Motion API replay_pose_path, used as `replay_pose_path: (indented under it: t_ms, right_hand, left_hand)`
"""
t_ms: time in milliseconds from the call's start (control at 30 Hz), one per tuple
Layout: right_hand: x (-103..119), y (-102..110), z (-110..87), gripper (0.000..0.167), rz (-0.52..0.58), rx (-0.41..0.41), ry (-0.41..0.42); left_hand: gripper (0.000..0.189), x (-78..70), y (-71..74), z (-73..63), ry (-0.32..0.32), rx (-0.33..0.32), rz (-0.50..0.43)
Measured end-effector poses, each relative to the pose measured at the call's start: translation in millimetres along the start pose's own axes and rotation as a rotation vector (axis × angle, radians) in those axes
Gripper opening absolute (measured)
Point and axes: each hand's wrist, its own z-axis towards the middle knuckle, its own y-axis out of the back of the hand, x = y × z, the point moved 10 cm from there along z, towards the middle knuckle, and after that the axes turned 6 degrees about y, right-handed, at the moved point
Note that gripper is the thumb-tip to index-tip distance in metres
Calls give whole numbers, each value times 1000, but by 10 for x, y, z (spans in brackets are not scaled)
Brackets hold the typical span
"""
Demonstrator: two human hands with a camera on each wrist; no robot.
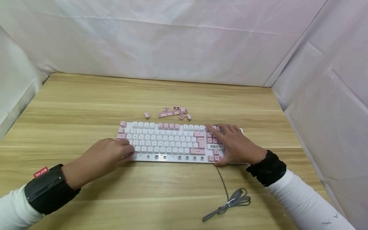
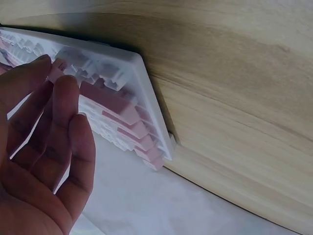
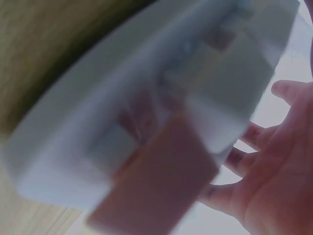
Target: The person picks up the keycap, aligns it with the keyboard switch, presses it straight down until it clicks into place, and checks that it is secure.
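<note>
A white keyboard (image 1: pixel 162 142) with white and pink keycaps lies on the table, bare switches (image 1: pixel 179 157) showing along its near row. At its near left corner, my left hand (image 1: pixel 107 155) pinches a small pink keycap (image 2: pixel 55 74) between thumb and index finger, close over the switches; the other fingers are bent. My right hand (image 1: pixel 237 145) rests spread over the keyboard's right end, its thumb at the near edge and its index finger by the far edge. In the right wrist view, a pink keycap (image 3: pixel 159 181) looms large and blurred beside the relaxed right fingers (image 3: pixel 227 196).
Behind the keyboard lie a long pink spacebar keycap (image 1: pixel 168 114) and several small loose pink keycaps (image 1: pixel 182 117). One keycap (image 1: pixel 147 115) sits apart to their left. A grey cable (image 1: pixel 237 201), bundled with a tie, lies in front. White cloth (image 1: pixel 172 48) walls the table (image 1: pixel 143 204) behind and at the sides.
</note>
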Motion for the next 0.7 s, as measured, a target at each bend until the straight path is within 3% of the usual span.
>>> replay_pose_path:
  t_ms: [300,700]
  right_hand:
    - [4,0,-12,130,11,-7,-6]
    - [10,-11,-8,130,-3,-6,-6]
  left_hand:
    - [12,2,-4,-34,-8,-40,42]
    - [15,2,-9,-15,2,-69,31]
